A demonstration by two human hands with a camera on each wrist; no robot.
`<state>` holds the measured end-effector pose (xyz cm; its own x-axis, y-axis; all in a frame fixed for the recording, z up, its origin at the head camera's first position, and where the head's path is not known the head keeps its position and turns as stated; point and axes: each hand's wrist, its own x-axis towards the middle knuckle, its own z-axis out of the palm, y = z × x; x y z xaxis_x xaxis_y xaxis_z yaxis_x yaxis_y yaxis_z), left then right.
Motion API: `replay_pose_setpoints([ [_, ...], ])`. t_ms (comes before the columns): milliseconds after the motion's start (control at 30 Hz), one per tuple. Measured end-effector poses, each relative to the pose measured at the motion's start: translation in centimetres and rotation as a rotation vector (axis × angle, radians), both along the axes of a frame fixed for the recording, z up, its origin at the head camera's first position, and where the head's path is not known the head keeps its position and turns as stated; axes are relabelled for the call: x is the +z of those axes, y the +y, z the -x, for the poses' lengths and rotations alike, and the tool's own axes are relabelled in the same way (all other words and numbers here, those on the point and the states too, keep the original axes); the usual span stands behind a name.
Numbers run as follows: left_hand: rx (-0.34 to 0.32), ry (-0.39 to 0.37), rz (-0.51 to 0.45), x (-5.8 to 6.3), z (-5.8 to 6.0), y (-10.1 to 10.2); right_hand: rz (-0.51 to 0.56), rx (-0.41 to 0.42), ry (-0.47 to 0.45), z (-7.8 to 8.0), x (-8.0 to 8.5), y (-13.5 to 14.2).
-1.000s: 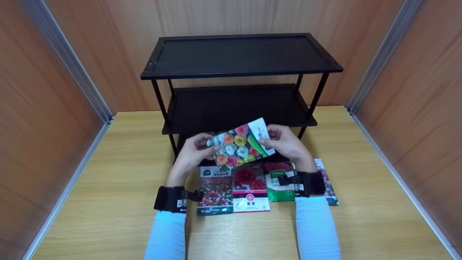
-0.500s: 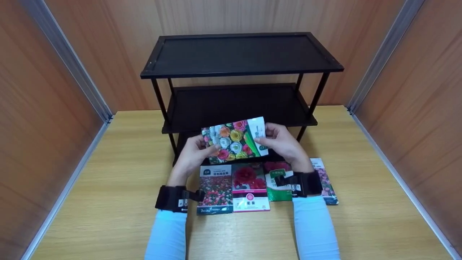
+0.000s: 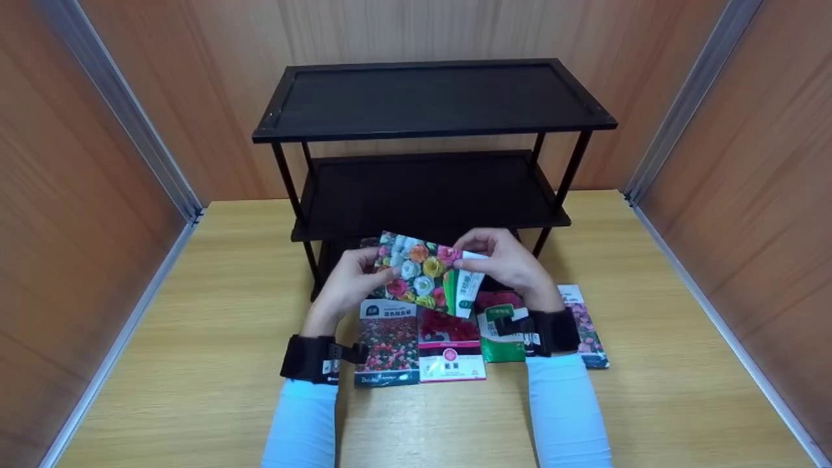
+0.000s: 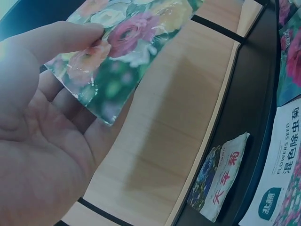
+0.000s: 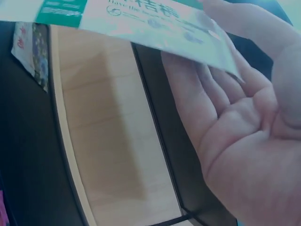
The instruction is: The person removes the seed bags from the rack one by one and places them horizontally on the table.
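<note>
A flower seed packet with many-coloured blooms and a white-and-green labelled end is held between both hands, over the front of the rack. My left hand pinches its left end, thumb on the printed face; the left wrist view shows the fingers behind the packet. My right hand pinches the labelled end, thumb in front. The packet tilts, its right end lower. Below it on the table lie a pink-field packet, a red-flower packet and a green packet, partly hidden by the right wrist strap.
A black three-tier rack stands behind the hands, its middle tier above the lowest one. A blue-flower packet lies on the dark lowest tier. Another packet lies right of the right forearm. Wooden panels enclose the table.
The held packet has turned from right end raised to right end lowered, after a brief shift to the left. Both hands keep hold of it. The packets on the table have stayed put.
</note>
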<state>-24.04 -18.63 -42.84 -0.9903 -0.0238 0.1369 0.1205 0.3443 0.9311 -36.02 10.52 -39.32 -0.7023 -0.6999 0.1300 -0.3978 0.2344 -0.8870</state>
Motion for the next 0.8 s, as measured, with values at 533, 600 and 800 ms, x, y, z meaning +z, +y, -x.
replay_pose_setpoints([
  [533,-0.032,0.041,-0.275,-0.21,0.57,-0.08,0.126,-0.108,-0.054,0.09,0.30,0.31],
  [600,-0.039,0.033,-0.295,-0.24,0.70,0.00,0.152,-0.118,-0.074,0.17,0.25,0.22],
  [800,-0.029,0.028,-0.293,-0.18,0.92,0.40,0.155,-0.113,-0.134,0.23,0.05,-0.25],
])
